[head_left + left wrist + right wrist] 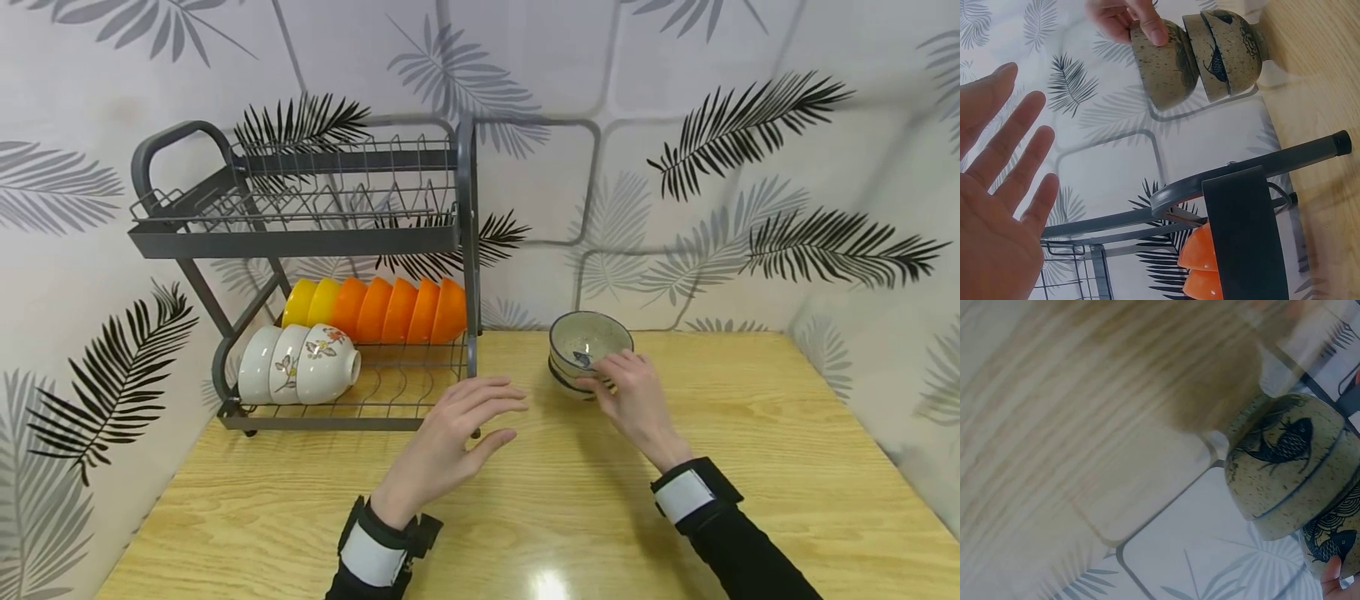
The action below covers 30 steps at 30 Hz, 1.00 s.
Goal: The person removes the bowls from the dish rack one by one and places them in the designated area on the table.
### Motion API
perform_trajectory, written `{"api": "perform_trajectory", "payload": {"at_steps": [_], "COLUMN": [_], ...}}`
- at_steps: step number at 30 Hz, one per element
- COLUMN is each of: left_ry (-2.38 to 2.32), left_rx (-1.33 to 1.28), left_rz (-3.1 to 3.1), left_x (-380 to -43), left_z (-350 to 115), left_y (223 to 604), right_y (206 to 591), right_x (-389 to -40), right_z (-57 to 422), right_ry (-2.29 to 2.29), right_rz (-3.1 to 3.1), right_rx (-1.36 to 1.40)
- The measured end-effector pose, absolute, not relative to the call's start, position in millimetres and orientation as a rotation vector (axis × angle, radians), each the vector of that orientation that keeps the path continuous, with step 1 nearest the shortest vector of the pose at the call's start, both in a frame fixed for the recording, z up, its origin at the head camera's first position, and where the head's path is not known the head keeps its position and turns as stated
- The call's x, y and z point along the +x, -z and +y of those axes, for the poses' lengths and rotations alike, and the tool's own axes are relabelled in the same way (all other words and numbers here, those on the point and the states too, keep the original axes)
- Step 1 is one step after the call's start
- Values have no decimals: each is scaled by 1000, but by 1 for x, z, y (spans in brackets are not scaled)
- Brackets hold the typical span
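My right hand (637, 402) pinches the rim of a speckled grey-green bowl (588, 333), its thumb on the outside in the left wrist view. This bowl is slightly tilted over similar nested bowls (1229, 59) standing on the table; whether it still touches them I cannot tell. Dark fish drawings mark the outside of the lower bowls (1288, 456) in the right wrist view. My left hand (450, 433) hovers over the table in front of the dish rack's right end, holding nothing. Its fingers (1019, 140) are extended and spread apart.
A dark two-tier dish rack (300, 244) stands at the left against the patterned wall. On its lower tier are several orange bowls (401, 312), two yellow bowls (322, 302) and three white bowls (322, 371), flowers visible on two. Wooden tabletop (555, 500) extends across the front.
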State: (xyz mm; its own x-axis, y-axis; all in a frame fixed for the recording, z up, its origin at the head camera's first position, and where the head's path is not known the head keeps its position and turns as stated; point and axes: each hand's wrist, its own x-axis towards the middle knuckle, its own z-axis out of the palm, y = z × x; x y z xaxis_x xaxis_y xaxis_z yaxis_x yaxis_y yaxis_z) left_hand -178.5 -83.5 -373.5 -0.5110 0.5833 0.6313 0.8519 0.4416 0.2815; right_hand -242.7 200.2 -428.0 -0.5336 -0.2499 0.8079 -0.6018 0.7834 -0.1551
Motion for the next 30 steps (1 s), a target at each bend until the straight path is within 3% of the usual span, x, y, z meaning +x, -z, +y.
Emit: {"api": "perform_trajectory", "payload": {"at_steps": [30], "left_ry": [838], "left_rx": [-1168], "left_rz": [-2301], "left_x": [-181], "left_z": [-83], "left_y": [378], "right_y": [438], "right_x": [-260], "right_z": [206], "right_ry": [-577], "right_rz": [-2506], "right_rx": [513]}}
